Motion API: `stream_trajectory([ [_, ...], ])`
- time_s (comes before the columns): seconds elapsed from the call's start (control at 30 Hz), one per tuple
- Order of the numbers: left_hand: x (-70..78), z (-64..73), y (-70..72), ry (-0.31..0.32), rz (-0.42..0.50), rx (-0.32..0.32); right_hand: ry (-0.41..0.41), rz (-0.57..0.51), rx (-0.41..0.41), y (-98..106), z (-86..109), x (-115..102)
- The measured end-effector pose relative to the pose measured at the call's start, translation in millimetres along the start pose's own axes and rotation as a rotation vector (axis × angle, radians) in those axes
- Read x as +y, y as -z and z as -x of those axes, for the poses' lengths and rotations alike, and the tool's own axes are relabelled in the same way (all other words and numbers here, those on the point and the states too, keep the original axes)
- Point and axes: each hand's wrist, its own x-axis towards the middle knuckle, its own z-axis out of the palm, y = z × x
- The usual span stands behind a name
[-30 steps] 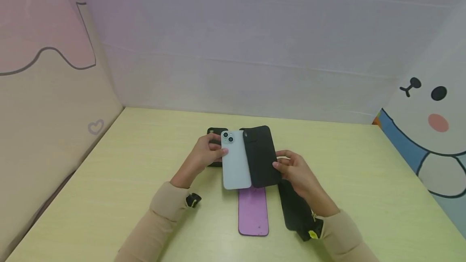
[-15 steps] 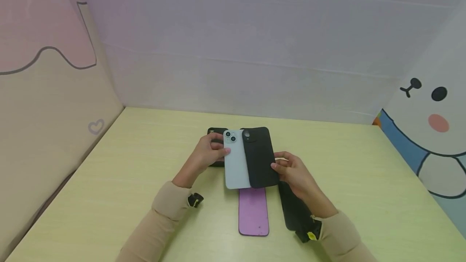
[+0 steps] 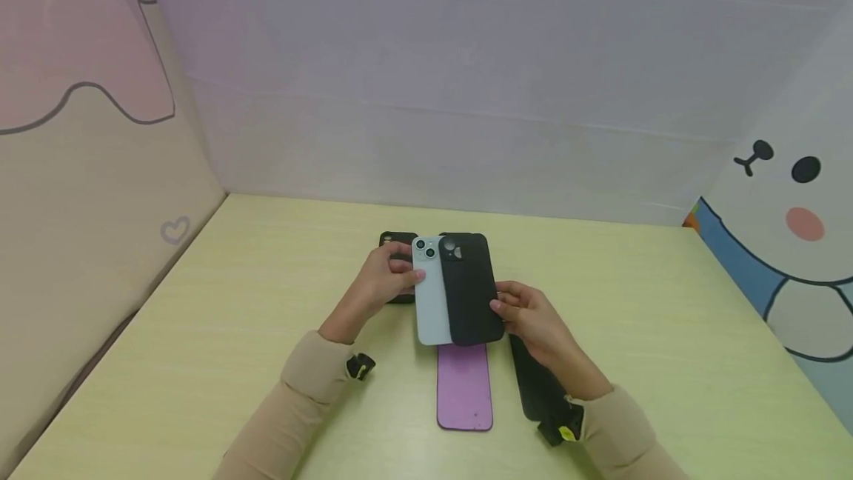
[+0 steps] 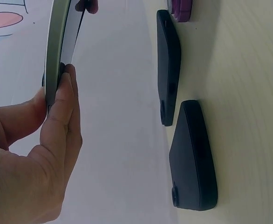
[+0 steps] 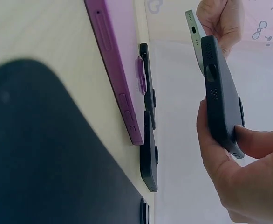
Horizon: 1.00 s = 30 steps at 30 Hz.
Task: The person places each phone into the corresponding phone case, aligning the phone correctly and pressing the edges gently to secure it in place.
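Observation:
Pinched at its left edge by my left hand (image 3: 380, 284), a pale phone (image 3: 431, 302) with two camera lenses is held raised over the table. My right hand (image 3: 536, 321) grips a black phone case (image 3: 472, 295) by its right edge, thumb on the back and fingers underneath. The case overlaps the right part of the phone in the head view, its camera hole beside the lenses. From the right wrist view, the case (image 5: 220, 93) shows its port cutout and stands in front of the pale phone (image 5: 195, 39).
Below the hands a purple phone (image 3: 464, 391) lies on the pale wooden table (image 3: 233, 361). One black case (image 3: 533, 384) lies partly under my right wrist. Two more dark cases, one near (image 4: 194, 154) and one farther (image 4: 169, 70), lie at the back. A white wall (image 3: 466, 95) stands behind.
The black case has shifted left and turned more upright, covering more of the pale phone. My left hand has moved the phone slightly right.

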Motion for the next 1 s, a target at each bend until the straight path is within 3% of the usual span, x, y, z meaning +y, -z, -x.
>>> stream_trajectory([
  [1.0, -3.4, 0.7, -8.8, -0.003, 0.069, -0.026, -0.009, -0.082, -0.044, -7.3, -2.4, 8.5],
])
